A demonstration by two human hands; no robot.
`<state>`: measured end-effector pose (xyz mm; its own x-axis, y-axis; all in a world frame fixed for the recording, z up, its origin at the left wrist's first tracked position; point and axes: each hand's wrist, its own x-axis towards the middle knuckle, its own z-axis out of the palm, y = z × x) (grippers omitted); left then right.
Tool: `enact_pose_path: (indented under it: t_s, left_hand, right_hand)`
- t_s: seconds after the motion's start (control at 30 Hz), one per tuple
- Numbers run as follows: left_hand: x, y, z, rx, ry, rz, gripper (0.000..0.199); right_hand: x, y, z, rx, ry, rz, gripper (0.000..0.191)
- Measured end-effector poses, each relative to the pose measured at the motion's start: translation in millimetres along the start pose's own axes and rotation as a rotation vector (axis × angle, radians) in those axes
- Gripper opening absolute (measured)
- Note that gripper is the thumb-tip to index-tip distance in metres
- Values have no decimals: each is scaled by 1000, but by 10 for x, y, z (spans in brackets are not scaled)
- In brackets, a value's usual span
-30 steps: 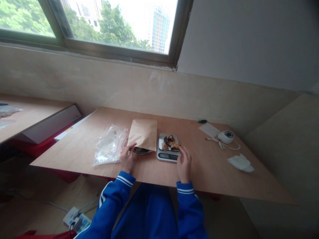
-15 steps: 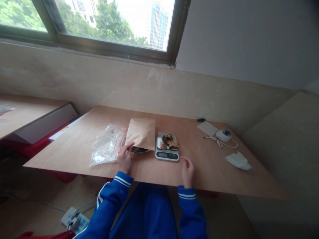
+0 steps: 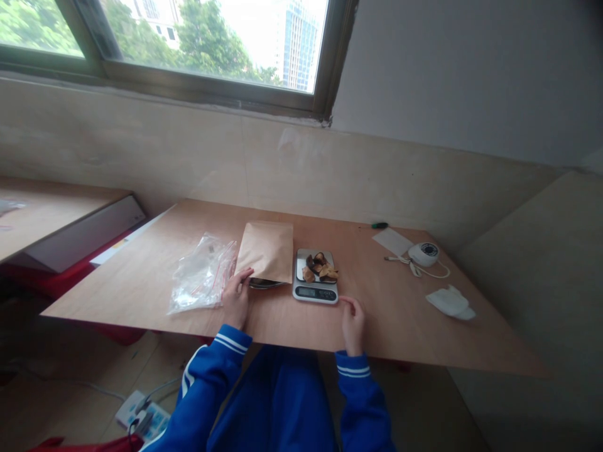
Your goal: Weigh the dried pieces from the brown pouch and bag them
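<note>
A brown paper bag (image 3: pixel 266 250) lies over a dish (image 3: pixel 264 284), whose dark near rim shows below it; most of the dish is hidden. My left hand (image 3: pixel 235 300) is at the bag's near left corner, with the corner between its fingers and thumb. To the right of the bag stands a kitchen scale (image 3: pixel 315 293) with several dried brown mushroom-like pieces (image 3: pixel 320 268) on its metal plate. The scale's display is too small to read. My right hand (image 3: pixel 353 321) rests beside the scale, its index finger stretched to the scale's near right corner and the other fingers loosely bent, holding nothing.
Clear plastic bags (image 3: pixel 200 276) lie left of the paper bag. On the right are a white round device with a cable (image 3: pixel 423 253), a white sheet (image 3: pixel 392 242), a crumpled white tissue (image 3: pixel 451 302) and a green-handled tool (image 3: pixel 379 225). A power strip (image 3: pixel 141 415) is on the floor.
Both hands, the paper bag and the scale keep practically the same places. The view has shifted very slightly.
</note>
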<state>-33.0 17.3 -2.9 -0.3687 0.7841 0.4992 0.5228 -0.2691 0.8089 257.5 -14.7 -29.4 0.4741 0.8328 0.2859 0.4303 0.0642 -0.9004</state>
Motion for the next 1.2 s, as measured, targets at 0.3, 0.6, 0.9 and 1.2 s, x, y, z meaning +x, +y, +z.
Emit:
enact_pose_path:
  t_s: [0.3,0.6,0.9,1.2]
  left_hand:
    - [-11,-29,1,32,16,-41,25]
    - [-102,37,-81,183,71,101,38]
    - [-51,36,-519,519,237,-31,38]
    - [299,-348,-776,610,-86,-321,32]
  right_hand:
    - [-1,7,0,-29,-27,-37,25]
    - [-12,-42,1,-44,-36,-60,24]
    - [-13,-30,15,-62,-42,-98,23]
    - [-14,-108,9,-40,-5,-81,23]
